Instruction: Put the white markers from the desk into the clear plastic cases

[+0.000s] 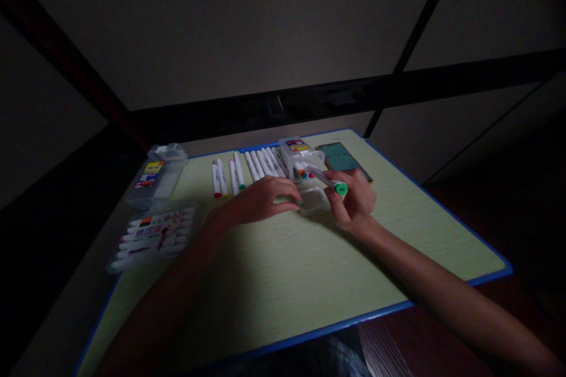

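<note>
My right hand (pixel 356 197) grips a white marker (pixel 322 177) with a green end numbered 46, its far end at the opening of a clear plastic case (pixel 289 160). Inside that case lie several markers (pixel 305 173) with coloured ends, orange, blue and red among them. Toward me, the case's clear lid (pixel 313 200) lies folded down on the table. At the lid's left edge, the thumb and fingertips of my left hand (pixel 267 199) pinch around it. A row of white markers (pixel 260 164) lies just beyond my left hand.
More loose markers (pixel 219 179) lie left of the row. An open clear case (pixel 157 179) and a closed case full of markers (pixel 154 235) sit along the table's left side. A phone (pixel 342 158) lies behind my right hand. The table (pixel 283 283) has a blue edge; a wall panel stands behind.
</note>
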`<state>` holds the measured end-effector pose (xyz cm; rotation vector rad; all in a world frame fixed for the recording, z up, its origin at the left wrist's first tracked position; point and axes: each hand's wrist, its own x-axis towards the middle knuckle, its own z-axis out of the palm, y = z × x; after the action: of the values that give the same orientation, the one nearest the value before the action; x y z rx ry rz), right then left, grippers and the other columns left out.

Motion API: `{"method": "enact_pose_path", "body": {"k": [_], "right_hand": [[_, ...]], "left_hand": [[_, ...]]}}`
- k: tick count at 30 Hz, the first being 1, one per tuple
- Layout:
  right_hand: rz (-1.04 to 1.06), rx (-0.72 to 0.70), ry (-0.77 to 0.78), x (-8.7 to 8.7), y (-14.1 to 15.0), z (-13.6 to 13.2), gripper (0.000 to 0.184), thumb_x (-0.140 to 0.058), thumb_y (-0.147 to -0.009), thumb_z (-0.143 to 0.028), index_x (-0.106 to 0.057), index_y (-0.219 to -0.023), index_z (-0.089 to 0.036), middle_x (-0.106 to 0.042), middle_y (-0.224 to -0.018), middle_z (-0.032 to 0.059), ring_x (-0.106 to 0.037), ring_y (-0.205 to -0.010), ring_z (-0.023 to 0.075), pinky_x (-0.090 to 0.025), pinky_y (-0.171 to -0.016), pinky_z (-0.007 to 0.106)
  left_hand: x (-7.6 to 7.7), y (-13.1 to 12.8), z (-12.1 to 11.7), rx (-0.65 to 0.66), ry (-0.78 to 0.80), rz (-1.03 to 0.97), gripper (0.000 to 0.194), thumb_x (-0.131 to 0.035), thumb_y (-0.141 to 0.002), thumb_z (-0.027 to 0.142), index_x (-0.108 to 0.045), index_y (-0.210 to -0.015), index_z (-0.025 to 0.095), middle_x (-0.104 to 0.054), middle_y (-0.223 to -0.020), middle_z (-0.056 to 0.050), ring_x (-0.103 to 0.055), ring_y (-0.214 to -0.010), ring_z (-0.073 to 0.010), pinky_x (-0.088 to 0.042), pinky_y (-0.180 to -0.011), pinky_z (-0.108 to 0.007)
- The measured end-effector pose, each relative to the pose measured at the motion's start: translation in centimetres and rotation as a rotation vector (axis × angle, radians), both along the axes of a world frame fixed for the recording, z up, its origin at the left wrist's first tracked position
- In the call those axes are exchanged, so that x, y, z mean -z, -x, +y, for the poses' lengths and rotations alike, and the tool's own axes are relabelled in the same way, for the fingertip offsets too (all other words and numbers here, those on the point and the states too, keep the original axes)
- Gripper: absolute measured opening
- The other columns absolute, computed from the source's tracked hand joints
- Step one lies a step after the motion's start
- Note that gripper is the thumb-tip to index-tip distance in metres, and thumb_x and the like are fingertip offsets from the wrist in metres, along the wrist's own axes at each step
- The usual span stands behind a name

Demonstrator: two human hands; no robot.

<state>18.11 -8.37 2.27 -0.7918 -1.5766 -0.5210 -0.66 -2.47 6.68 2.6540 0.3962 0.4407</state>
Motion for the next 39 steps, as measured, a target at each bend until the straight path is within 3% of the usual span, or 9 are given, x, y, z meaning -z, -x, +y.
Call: {"method": "enact_pose_path", "body": {"k": [13,18,26,39], "right_hand": [[-0.091,-0.074,0.257,1.2,-1.0,1.4,0.023,-0.047,-0.083,-0.019,-0.058,-0.103,-0.017,-0.061,-0.078,0.0045,-0.053,-0.061,0.0132,-0.043,-0.057,0.027],[-0.095,-0.029,0.37,1.9,-1.6,2.2,0.023,-0.049,-0.082,-0.021,-0.06,-0.102,-0.017,-0.06,-0.074,0.0033,-0.053,-0.058,0.0117,-0.042,-0.056,0.024],[-0.102,0.015,0.444,2.5,-2.0,3.0,0.019,-0.05,-0.08,-0.024,-0.058,-0.095,-0.016,-0.061,-0.074,0.0019,-0.052,-0.054,0.0107,-0.041,-0.055,0.023],[-0.131,0.021,0.504,2.8,-2.3,3.6,0.021,-0.05,-0.083,-0.029,-0.062,-0.092,-0.015,-0.049,-0.063,-0.0008,-0.043,-0.054,0.0109,-0.032,-0.052,0.023]], "left_hand": [[-0.1,0.0,0.0,-0.013,0.0,0.006,0.013,-0.055,-0.081,0.02,-0.064,-0.089,0.014,-0.066,-0.091,-0.005,-0.061,-0.086,-0.0135,-0.046,-0.08,-0.028],[0.0,0.1,0.0,-0.022,-0.011,0.025,0.016,-0.054,-0.082,0.022,-0.064,-0.091,0.014,-0.066,-0.092,-0.006,-0.061,-0.087,-0.0146,-0.046,-0.081,-0.03],[0.2,0.2,0.1,-0.029,-0.033,0.048,0.016,-0.054,-0.082,0.024,-0.064,-0.092,0.015,-0.066,-0.092,-0.005,-0.061,-0.089,-0.0147,-0.046,-0.081,-0.031],[0.4,0.3,0.3,-0.022,-0.047,0.074,0.017,-0.054,-0.082,0.023,-0.063,-0.093,0.014,-0.066,-0.093,-0.006,-0.061,-0.089,-0.0155,-0.046,-0.082,-0.031]]}}
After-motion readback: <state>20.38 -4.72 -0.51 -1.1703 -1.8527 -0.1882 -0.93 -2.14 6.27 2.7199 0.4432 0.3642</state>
